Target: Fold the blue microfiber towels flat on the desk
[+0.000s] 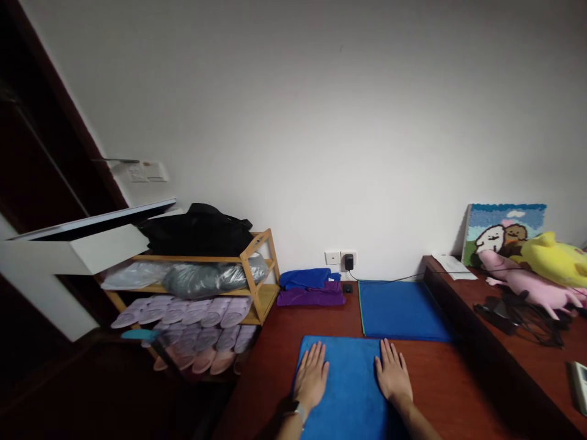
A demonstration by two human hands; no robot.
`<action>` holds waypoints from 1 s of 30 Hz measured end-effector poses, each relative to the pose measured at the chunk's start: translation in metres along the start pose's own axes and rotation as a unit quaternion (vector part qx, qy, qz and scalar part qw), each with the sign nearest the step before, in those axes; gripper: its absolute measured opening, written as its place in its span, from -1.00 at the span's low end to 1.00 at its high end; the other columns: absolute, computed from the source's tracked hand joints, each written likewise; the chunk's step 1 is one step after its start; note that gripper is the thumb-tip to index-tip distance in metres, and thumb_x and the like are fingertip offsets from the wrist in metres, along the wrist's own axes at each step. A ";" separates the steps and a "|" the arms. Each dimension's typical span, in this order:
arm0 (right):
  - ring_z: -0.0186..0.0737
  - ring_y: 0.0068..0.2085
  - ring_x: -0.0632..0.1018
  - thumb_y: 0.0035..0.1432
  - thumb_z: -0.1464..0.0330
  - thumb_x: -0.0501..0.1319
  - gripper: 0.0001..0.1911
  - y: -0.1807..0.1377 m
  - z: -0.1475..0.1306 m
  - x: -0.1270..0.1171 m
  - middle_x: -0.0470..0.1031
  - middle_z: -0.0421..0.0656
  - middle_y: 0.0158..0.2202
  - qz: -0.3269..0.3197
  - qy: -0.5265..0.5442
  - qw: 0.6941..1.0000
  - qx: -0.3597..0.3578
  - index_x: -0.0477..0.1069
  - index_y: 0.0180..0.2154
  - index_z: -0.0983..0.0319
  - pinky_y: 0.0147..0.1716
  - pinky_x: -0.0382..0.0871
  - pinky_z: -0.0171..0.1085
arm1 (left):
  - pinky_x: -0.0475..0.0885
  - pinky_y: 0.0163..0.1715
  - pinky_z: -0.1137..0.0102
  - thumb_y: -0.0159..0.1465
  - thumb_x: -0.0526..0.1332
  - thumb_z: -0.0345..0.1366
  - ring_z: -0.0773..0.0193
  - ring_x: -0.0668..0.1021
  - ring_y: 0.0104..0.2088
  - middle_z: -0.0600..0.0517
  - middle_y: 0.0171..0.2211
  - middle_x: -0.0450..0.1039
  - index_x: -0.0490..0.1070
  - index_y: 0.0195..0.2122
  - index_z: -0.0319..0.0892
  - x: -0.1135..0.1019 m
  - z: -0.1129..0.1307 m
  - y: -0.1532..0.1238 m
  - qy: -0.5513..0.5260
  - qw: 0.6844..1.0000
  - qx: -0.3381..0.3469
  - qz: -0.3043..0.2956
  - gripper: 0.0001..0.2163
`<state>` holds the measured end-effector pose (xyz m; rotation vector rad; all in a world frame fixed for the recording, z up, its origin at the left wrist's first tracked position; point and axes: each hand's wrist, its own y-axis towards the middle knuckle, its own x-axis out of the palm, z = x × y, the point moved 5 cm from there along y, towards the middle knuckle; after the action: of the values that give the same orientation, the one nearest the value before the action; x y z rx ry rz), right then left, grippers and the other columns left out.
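A light blue cloth (351, 385) lies spread on the reddish-brown wooden desk (440, 379) in front of me. My left hand (312, 377) rests flat on its left side, fingers stretched out, with a watch at the wrist. On the right edge of the same cloth lies my right hand (392, 371), palm down, its fingers straight and the thumb apart. Just beyond, toward the right, a darker blue cloth (401, 308) with a green edge is laid flat. Neither hand grips anything.
Folded blue cloth (302, 278) and purple cloth (312, 297) lie by the wall. A wooden rack (259, 281) at left holds slippers (236, 311) and a black bag (202, 232). On the raised right surface are a pink plush toy (527, 284), a yellow one (557, 260) and cables.
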<state>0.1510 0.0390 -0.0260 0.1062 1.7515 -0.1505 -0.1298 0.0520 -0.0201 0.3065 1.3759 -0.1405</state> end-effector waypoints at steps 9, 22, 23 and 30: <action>-0.15 0.48 -0.10 0.38 0.10 -0.32 -0.28 -0.003 -0.001 -0.004 -0.17 -0.21 0.50 -0.003 0.000 1.000 0.003 -0.16 0.44 0.28 0.43 -0.25 -0.05 | 0.05 0.42 0.11 0.49 -0.24 0.01 0.16 0.12 0.43 0.02 0.45 -0.01 0.00 0.45 -0.12 -0.010 -0.053 -0.019 0.038 0.998 -0.048 0.011 -0.42; -0.14 0.48 -0.11 0.36 0.09 -0.32 -0.26 0.000 0.000 0.002 -0.19 -0.22 0.50 -0.006 0.002 1.000 -0.002 -0.18 0.45 0.29 0.43 -0.26 -0.03 | 0.12 0.40 0.12 0.50 -0.22 -0.04 0.16 0.13 0.43 0.02 0.45 0.03 0.00 0.45 -0.07 0.003 0.058 0.029 -0.003 0.998 0.053 0.040 -0.46; -0.13 0.48 -0.11 0.36 0.09 -0.32 -0.26 0.000 0.001 0.003 -0.19 -0.21 0.50 -0.005 0.003 1.000 -0.004 -0.18 0.45 0.29 0.43 -0.25 -0.03 | 0.12 0.40 0.11 0.50 -0.23 -0.03 0.16 0.12 0.44 0.03 0.46 0.01 -0.01 0.45 -0.05 0.008 0.063 0.034 -0.008 0.998 0.051 0.034 -0.46; -0.14 0.48 -0.12 0.36 0.06 -0.35 -0.25 0.001 0.002 0.003 -0.20 -0.23 0.50 -0.010 0.007 1.000 -0.004 -0.20 0.45 0.28 0.43 -0.26 -0.03 | 0.07 0.40 0.04 0.48 -0.21 0.03 0.08 0.09 0.44 -0.03 0.46 -0.02 -0.04 0.46 -0.10 0.005 -0.015 0.027 0.030 0.998 -0.058 0.026 -0.41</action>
<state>0.1523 0.0394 -0.0289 0.0848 1.7680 -0.1568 -0.1355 0.0826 -0.0235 0.2509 1.4286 -0.0084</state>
